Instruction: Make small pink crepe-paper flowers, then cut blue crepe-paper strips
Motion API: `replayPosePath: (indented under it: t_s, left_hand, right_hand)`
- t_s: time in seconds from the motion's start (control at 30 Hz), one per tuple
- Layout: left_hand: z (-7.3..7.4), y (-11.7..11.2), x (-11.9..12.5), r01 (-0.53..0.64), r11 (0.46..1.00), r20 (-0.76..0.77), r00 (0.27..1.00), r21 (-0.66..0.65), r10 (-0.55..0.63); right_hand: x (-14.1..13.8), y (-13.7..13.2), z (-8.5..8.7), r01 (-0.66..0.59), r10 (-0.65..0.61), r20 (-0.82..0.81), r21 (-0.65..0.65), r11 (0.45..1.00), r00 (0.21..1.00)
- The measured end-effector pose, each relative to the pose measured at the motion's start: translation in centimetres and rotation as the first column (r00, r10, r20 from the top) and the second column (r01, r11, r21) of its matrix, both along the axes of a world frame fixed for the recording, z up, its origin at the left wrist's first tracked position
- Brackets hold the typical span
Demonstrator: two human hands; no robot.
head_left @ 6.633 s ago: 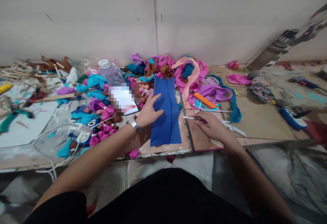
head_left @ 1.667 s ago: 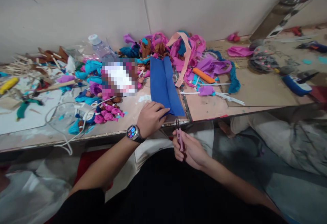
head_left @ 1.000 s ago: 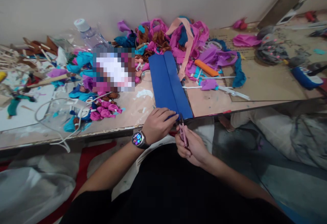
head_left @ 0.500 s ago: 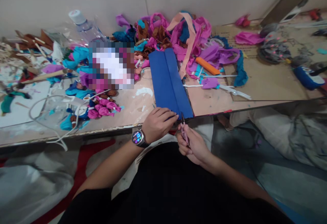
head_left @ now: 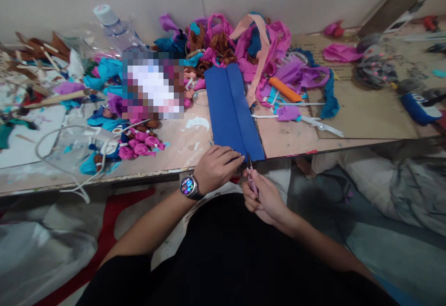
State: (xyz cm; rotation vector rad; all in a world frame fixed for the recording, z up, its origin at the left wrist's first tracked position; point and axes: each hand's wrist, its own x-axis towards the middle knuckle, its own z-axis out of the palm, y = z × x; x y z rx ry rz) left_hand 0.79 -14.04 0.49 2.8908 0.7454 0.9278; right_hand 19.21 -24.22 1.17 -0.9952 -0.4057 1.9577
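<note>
A long blue sheet, with a crease running down its length, lies across the worktable to the near edge. My left hand, with a watch on its wrist, grips the sheet's near end; its fingers bend over the blue surface and the thumb is mostly hidden. My right hand is closed round the pinkish handles of scissors. Their dark blades point away from me and meet the sheet's near edge, just right of my left fingertips. How far the blades are apart is hard to make out.
Coloured crepe-paper strips heap up behind the sheet. An orange-handled cutter lies to its right on the worktable. On the left are a bottle, pink paper bundles and a white cable. Cardboard covers the right side.
The scissor blades seem slightly farther into the sheet's near edge. Both hands stay almost in place, and the view has shifted a little.
</note>
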Motion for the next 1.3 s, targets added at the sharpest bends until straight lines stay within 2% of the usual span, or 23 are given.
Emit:
replayPosePath:
  t_s: [1.0, 1.3]
  left_hand:
    - [-0.46, 0.1, -0.28, 0.004, 1.0, -0.007, 1.0, -0.019, -0.004]
    - [-0.56, 0.08, -0.28, 0.007, 1.0, -0.001, 1.0, -0.006, -0.007]
  right_hand:
    - [-0.1, -0.04, -0.13, 0.0, 0.0, 0.006, 0.0, 1.0, 1.0]
    - [0.15, -0.25, -0.36, -0.006, 0.006, -0.046, -0.003, 1.0, 0.999]
